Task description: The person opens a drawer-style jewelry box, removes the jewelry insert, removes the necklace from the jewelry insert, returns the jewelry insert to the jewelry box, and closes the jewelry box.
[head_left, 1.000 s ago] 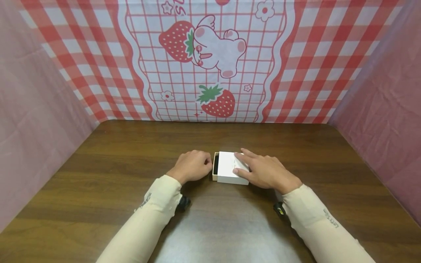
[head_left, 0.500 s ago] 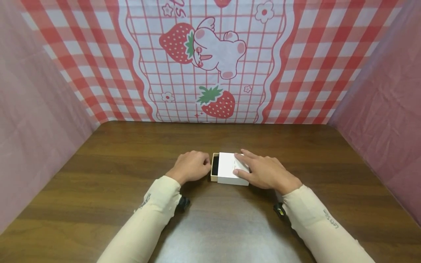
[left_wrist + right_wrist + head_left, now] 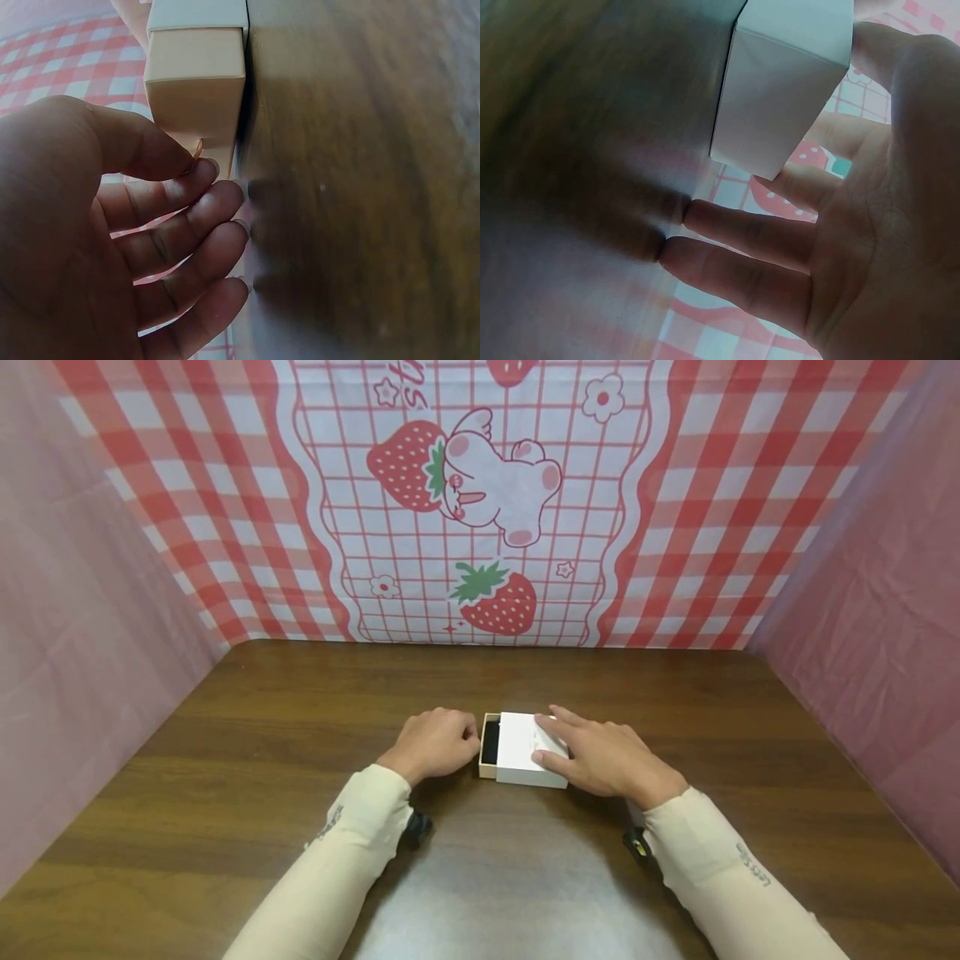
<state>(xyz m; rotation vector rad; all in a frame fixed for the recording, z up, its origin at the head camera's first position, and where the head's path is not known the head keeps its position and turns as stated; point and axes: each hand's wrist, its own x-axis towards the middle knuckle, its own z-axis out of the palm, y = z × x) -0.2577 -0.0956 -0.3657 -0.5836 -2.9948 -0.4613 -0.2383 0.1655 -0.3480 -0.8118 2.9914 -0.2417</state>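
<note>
A small white box sleeve [image 3: 517, 745] lies flat on the table, with a beige drawer [image 3: 487, 771] sticking out of its left end. Black lining [image 3: 491, 743] shows in the exposed part of the drawer. My left hand [image 3: 433, 743] is at the drawer's end; in the left wrist view its thumb and index finger pinch a small pull loop [image 3: 199, 146] on that face. My right hand [image 3: 611, 756] rests over the sleeve's right part, thumb and index finger extended on its top. In the right wrist view two other fingertips [image 3: 681, 251] touch the tabletop.
The brown wooden table [image 3: 315, 693] spreads around both hands. Behind it hangs a red and white checked cloth [image 3: 225, 510] printed with strawberries, and pink curtains [image 3: 885, 610] stand at both sides. Each wrist wears a black device [image 3: 417, 829].
The drawer has slid a little further left out of the sleeve, along with my left hand pinching the loop. My right hand has stayed on the sleeve.
</note>
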